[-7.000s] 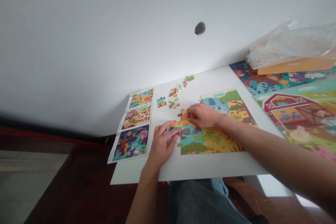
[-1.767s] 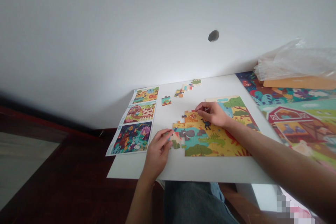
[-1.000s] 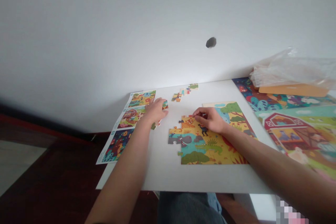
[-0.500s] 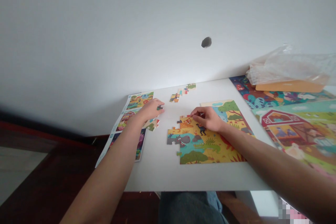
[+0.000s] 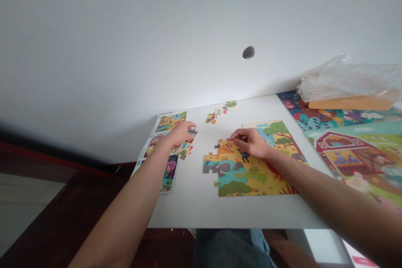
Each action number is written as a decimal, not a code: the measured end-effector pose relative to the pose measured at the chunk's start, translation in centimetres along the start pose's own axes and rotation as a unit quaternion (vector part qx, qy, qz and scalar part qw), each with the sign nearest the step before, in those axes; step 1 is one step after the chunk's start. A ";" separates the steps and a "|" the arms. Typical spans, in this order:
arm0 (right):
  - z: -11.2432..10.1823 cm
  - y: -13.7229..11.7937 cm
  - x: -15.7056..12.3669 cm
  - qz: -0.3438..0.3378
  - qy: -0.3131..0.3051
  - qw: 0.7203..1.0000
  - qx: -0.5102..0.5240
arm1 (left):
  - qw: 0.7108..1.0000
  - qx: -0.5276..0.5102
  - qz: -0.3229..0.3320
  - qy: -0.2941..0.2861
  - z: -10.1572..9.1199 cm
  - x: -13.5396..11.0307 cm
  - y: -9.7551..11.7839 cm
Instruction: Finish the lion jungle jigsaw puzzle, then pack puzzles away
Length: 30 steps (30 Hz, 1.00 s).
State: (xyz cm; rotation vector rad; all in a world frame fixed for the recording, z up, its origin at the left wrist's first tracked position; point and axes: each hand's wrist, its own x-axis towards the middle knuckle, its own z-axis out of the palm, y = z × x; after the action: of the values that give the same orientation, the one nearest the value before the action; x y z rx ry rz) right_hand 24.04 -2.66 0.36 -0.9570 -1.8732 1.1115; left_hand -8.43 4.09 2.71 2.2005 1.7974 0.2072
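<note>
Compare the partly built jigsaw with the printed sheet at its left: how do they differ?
The jigsaw shows one animal scene; the sheet carries three separate pictures. The jigsaw's left side is ragged with tabs; the sheet's visible edges are straight. The jigsaw looks larger than the sheet. Both show colourful illustrations.

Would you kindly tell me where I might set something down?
The white table is bare between the animal puzzle and the table's near edge, between puzzle and picture sheet nearer than the loose pieces, and from the puzzle's far edge to the wall. The right is crowded with the farm picture and plastic bag.
</note>
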 end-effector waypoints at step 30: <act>0.0 0.4 0.2 -0.009 0.002 1.000 0.005 | 0.988 0.104 0.112 -0.019 -2.3 -4.6 4.9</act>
State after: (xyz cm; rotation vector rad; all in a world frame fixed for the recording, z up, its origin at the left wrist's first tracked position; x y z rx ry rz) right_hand 24.07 -2.35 0.05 -0.9357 -1.8683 1.1061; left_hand -5.47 -0.99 6.81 2.5350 1.6141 0.0241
